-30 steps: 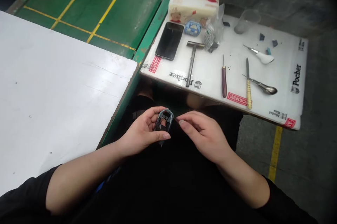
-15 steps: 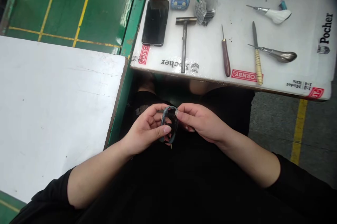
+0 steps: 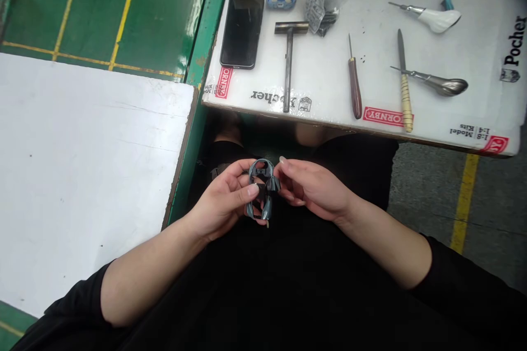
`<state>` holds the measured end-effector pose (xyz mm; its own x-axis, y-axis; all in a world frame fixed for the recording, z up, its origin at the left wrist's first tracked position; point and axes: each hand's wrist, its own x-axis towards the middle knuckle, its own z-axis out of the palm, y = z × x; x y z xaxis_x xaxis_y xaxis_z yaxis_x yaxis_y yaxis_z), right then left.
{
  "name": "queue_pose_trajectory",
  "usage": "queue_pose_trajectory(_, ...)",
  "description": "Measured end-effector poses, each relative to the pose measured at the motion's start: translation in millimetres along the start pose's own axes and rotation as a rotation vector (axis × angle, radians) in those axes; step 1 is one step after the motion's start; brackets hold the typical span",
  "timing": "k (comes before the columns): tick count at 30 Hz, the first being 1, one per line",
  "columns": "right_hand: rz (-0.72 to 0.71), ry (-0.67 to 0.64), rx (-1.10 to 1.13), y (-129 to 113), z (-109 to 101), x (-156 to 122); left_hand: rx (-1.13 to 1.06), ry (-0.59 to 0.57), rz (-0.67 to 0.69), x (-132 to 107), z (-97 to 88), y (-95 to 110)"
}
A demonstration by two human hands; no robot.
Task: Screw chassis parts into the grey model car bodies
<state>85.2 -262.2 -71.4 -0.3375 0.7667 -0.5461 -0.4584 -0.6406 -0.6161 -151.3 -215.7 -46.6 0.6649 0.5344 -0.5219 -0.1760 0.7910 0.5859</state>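
A small dark blue-grey moulded frame (image 3: pixel 261 189), perhaps a model car body part, has open gaps and a glossy curved rim. My left hand (image 3: pixel 222 200) cradles it, with fingers curled around its left side. My right hand (image 3: pixel 313 189) pinches its right edge with the fingertips. Both hands are held over my dark-clothed lap, and the fingers hide parts of the frame.
Ahead stands a white board (image 3: pixel 321 79) bearing a phone (image 3: pixel 242 31), a T-handled tool (image 3: pixel 289 60), a dark red-handled awl (image 3: pixel 354 84), a knife (image 3: pixel 405 98) and a spoon-shaped tool (image 3: pixel 440 86). A white tabletop (image 3: pixel 90 175) lies left, beside a green bench (image 3: pixel 123 10).
The frame has turned in my hands, showing more of its openings. My right hand has moved from beside it onto its right edge. The view has tilted down and the board sits higher.
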Motion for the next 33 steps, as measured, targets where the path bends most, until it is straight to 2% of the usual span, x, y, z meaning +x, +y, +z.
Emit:
queue_pose_trajectory(7,0.067,-0.193,0.068,4,0,1,-0.039,0.010,0.009,2,-2.6,3)
queue_pose_trajectory(15,0.141,-0.167,0.050,7,2,1,0.003,-0.019,0.004,1,-0.8,-2)
queue_pose_trajectory(22,0.129,-0.145,0.055,9,4,-1,-0.012,0.002,0.026,-2,3.3,-10)
queue_pose_trajectory(29,0.040,-0.195,0.068,10,2,-1,-0.060,0.017,0.061,-1,1.9,-6)
queue_pose_trajectory(33,-0.036,-0.107,0.069,5,1,-4,-0.002,0.001,0.089,-3,1.2,0)
